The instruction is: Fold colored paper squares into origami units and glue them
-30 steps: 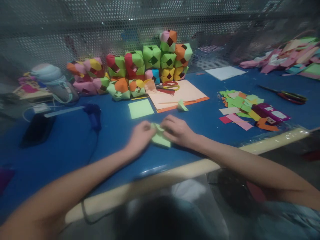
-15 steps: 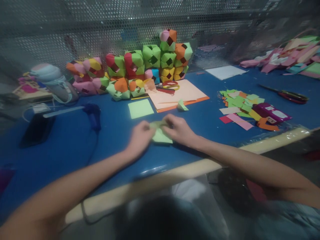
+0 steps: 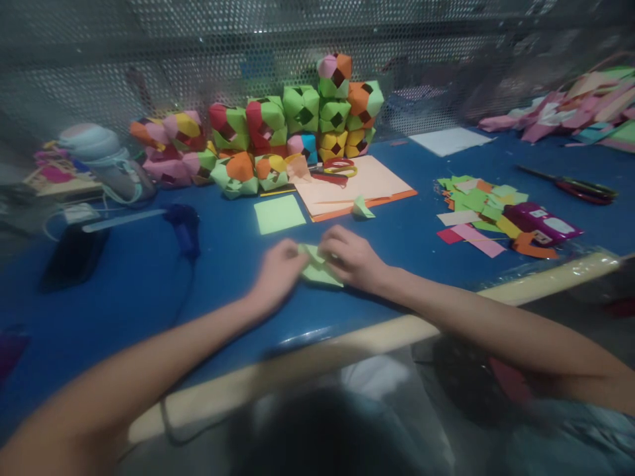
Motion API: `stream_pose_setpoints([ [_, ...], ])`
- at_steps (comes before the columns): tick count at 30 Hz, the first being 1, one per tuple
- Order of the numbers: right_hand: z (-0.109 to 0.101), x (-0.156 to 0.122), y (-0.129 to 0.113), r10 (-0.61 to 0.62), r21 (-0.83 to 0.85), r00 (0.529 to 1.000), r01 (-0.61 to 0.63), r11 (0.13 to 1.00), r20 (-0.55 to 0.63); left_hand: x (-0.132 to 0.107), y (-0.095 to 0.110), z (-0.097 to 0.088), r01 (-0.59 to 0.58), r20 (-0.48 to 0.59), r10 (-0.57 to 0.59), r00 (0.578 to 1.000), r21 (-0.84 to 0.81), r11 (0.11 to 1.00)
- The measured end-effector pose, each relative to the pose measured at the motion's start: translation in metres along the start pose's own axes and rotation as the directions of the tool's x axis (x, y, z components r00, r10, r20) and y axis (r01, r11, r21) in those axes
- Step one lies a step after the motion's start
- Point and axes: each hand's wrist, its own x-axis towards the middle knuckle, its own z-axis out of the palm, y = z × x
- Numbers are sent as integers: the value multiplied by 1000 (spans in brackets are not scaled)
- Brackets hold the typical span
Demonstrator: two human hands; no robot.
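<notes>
A partly folded sheet of light green paper [image 3: 320, 274] lies near the front of the blue table, between my two hands. My left hand [image 3: 278, 271] pinches its left corner with thumb and fingers. On the right side, my right hand [image 3: 353, 259] has its curled fingers closed on the raised fold and hides part of it. Just beyond my hands lies a flat light green square of paper [image 3: 280, 215]. To its right stands a small folded green piece [image 3: 364, 207], beside a stack of peach and orange paper [image 3: 377, 182].
Stacked folded-paper cubes [image 3: 300, 109] line the back. Red-handled scissors [image 3: 335, 172] rest on the peach stack. A blue glue gun [image 3: 183, 228], phone [image 3: 74, 258] and bottle [image 3: 106, 155] are at left. Paper scraps [image 3: 483, 201], a purple packet [image 3: 540, 223] and more scissors [image 3: 583, 188] lie right.
The fold at the top of the green paper has shifted under my right fingers, and its crease shows more plainly. Both hands stay in nearly the same place.
</notes>
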Motion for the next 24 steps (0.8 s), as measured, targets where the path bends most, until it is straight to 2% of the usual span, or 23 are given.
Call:
stream_pose_setpoints([
  [4, -2, 0, -3, -1, -23, 1000, 2, 1000, 25, -1, 2, 0, -12, -6, 12, 1000, 25, 1000],
  [12, -3, 3, -5, 181, 129, 983, -182, 975, 22, -6, 7, 1, -80, 4, 80, 997, 132, 988],
  [17, -6, 6, -6, 234, 194, 968, -247, 949, 90, -8, 9, 1, -83, 22, 81, 996, 164, 983],
  [24, -9, 7, -9, 314, 225, 943, -331, 916, 110, -9, 10, 2, -90, 34, 86, 996, 158, 983],
])
